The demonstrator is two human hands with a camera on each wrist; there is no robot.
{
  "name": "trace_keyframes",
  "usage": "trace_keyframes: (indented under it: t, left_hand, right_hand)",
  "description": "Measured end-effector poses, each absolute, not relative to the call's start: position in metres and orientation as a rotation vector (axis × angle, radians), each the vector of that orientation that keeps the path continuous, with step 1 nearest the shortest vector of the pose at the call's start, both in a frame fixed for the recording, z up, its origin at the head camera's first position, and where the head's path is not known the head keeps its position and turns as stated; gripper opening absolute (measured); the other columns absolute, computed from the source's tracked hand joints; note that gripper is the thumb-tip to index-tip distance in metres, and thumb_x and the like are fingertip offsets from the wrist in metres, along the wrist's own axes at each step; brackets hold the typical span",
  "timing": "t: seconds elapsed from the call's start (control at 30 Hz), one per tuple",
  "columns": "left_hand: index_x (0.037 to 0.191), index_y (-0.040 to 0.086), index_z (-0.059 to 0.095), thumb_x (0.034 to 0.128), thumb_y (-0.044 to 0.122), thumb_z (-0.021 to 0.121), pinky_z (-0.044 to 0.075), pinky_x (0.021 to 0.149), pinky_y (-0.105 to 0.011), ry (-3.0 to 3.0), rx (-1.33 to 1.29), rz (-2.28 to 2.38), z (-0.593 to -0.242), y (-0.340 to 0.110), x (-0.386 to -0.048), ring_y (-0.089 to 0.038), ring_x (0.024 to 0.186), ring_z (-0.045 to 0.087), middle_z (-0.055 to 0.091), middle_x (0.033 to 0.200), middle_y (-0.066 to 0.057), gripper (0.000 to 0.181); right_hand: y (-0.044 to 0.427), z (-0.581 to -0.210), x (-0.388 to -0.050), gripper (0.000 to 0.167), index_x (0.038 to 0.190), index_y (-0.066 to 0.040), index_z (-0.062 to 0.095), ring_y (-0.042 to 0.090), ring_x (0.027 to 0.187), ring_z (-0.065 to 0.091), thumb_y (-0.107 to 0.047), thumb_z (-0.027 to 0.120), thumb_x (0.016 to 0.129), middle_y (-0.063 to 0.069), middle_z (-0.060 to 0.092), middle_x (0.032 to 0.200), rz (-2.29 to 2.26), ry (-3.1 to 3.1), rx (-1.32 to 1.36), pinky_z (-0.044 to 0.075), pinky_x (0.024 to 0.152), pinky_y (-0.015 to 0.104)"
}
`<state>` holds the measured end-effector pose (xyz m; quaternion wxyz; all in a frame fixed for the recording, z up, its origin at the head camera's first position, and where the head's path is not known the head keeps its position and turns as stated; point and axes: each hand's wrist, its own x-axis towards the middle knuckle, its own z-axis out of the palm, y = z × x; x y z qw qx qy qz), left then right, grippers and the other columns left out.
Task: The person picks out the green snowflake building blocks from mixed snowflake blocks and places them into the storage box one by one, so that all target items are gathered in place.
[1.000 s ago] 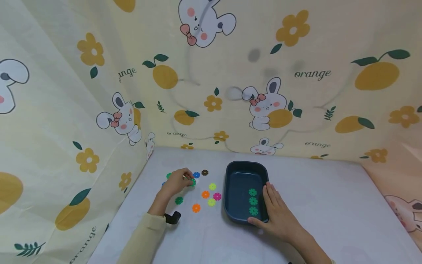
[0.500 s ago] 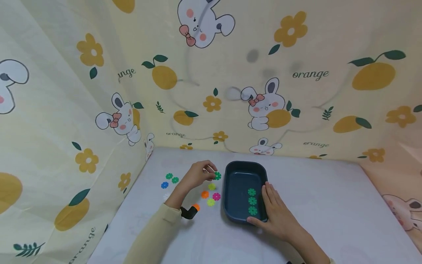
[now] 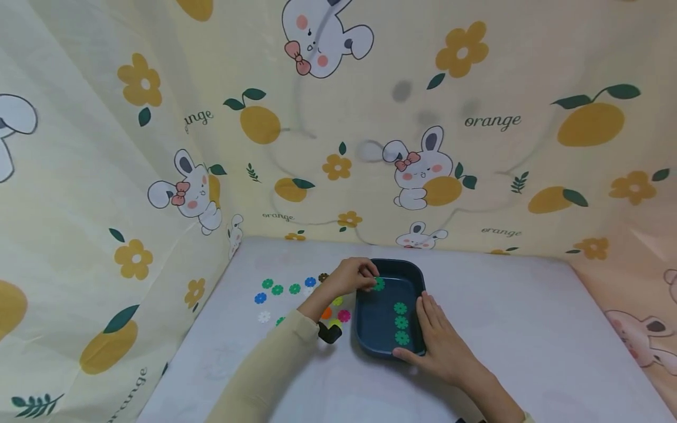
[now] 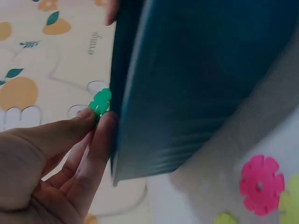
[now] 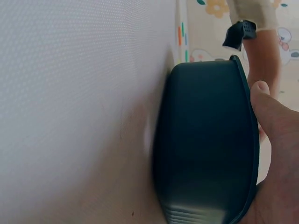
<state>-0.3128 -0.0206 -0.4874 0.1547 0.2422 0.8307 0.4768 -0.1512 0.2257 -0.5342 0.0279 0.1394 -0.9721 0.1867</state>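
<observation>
My left hand [image 3: 349, 277] pinches a green flower-shaped plastic disc [image 3: 379, 284] between thumb and fingertips, over the far left part of a dark blue rectangular tray [image 3: 376, 329]. In the left wrist view this green disc [image 4: 101, 101] is tilted up beside the tray's rim. Three more green discs [image 3: 401, 322] lie in a column inside the tray, towards its right side. My right hand [image 3: 446, 343] rests on the tray's near right corner, fingers straight along the right rim and thumb at the near rim. The right wrist view shows the tray's outer wall [image 5: 205, 135]; most of that hand's fingers are hidden.
Loose flower discs lie on the white table [image 3: 502, 311] left of the tray: a blue disc [image 3: 260, 298], a white disc [image 3: 264, 317], a magenta disc [image 3: 344, 316] and several others, some partly hidden by the left arm. A printed cloth [image 3: 317, 117] hangs behind.
My left hand has moved right from among the loose discs to over the tray, carrying the pinched green disc. The right hand stays at the tray's corner.
</observation>
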Motion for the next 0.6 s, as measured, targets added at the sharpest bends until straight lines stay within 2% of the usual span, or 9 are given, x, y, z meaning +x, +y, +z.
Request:
trace_keyframes:
  t: [0.17,0.4,0.5,0.6]
  left_hand:
    - [0.113,-0.001,0.073,0.1008,0.002,0.074,0.065,0.082,-0.049,2.365,0.739,1.334,-0.491,-0.008,-0.318,-0.039,0.088,0.078,0.076,0.090,-0.008,0.013]
    - [0.109,0.000,0.075,0.1007,0.003,0.074,0.065,0.077,-0.041,2.413,0.851,1.229,-0.481,0.008,-0.322,-0.022,0.076,0.076,0.076,0.088,-0.008,0.009]
    - [0.109,0.001,0.075,0.0997,0.002,0.075,0.065,0.077,-0.040,2.416,0.881,1.169,-0.474,0.015,-0.323,-0.021,0.075,0.076,0.076,0.087,-0.007,0.009]
    - [0.111,-0.002,0.076,0.0992,0.000,0.074,0.064,0.078,-0.040,2.396,0.905,1.110,-0.470,0.021,-0.325,-0.026,0.079,0.077,0.077,0.090,-0.010,0.012]
  right_hand:
    - [0.224,-0.535,-0.151,0.126,0.167,0.007,0.021,0.043,0.164,0.012,-0.080,0.067,0.089,0.025,0.012,0.177,0.576,-2.997,0.442,0.024,0.127,0.063]
    - [0.225,-0.535,-0.151,0.127,0.166,0.008,0.021,0.044,0.164,0.013,-0.080,0.067,0.088,0.026,0.012,0.177,0.567,-2.989,0.458,0.025,0.126,0.064]
    - [0.226,-0.535,-0.151,0.126,0.166,0.008,0.021,0.045,0.163,0.013,-0.080,0.068,0.088,0.027,0.012,0.176,0.566,-2.992,0.460,0.024,0.126,0.064]
    - [0.226,-0.536,-0.151,0.126,0.166,0.008,0.021,0.044,0.163,0.013,-0.080,0.067,0.089,0.027,0.012,0.176,0.567,-2.989,0.463,0.025,0.126,0.064]
